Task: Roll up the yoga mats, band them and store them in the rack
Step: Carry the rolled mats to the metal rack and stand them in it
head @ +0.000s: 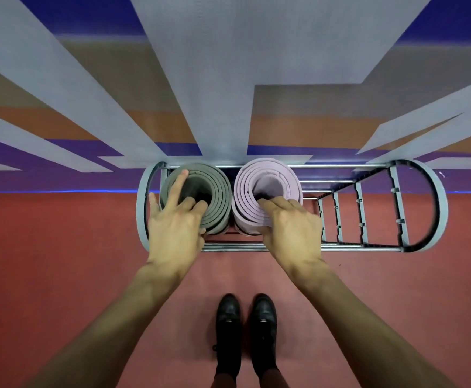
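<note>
Seen from above, a grey rolled yoga mat [214,189] and a pale purple rolled mat [252,177] stand upright side by side in the left end of a grey metal rack [424,208]. My left hand [175,222] grips the near top rim of the grey mat, fingers curled into its hollow core and the thumb outside. My right hand [287,222] grips the near rim of the purple mat the same way, fingertips hooked into its core. No bands show from this angle.
The rack's right part holds only its grey dividers [360,217] and steel rails. It stands on red floor against a wall with blue, orange and grey stripes. My black shoes [245,331] are just in front of it.
</note>
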`<state>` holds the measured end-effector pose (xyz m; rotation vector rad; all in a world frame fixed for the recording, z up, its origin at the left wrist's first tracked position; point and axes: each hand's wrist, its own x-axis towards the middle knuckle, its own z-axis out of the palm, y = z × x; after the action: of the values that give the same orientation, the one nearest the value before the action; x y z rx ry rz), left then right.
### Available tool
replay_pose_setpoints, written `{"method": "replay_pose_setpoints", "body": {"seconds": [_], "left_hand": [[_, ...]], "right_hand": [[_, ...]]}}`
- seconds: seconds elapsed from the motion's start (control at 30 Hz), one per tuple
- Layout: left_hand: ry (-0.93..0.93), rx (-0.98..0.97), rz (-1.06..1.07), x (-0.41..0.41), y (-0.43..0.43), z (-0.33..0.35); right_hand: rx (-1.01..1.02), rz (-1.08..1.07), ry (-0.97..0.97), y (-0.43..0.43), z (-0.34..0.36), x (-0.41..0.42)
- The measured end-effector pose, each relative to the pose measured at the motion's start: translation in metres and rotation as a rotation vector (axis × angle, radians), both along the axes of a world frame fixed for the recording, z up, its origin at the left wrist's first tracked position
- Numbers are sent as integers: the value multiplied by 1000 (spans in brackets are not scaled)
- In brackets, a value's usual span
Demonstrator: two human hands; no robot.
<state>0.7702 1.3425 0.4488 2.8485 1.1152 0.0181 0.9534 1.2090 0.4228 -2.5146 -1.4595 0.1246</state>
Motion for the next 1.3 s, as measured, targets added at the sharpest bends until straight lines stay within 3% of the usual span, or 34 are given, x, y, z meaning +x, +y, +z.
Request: {"method": "replay_pose_setpoints", "body": {"seconds": [0.47, 0.67, 1.17, 1.3], "left_hand": [[-25, -85, 269, -16, -28, -15], [-41, -86, 270, -19, -25, -22], [-69, -20, 298, -14, -43, -44], [-59, 1, 312, -14, -42, -49]], "right_hand": [[120, 59, 141, -5, -9, -32], [84, 51, 174, 5, -10, -36], [65, 57, -145, 1, -5, -51], [64, 91, -107, 5, -12, -50]]}}
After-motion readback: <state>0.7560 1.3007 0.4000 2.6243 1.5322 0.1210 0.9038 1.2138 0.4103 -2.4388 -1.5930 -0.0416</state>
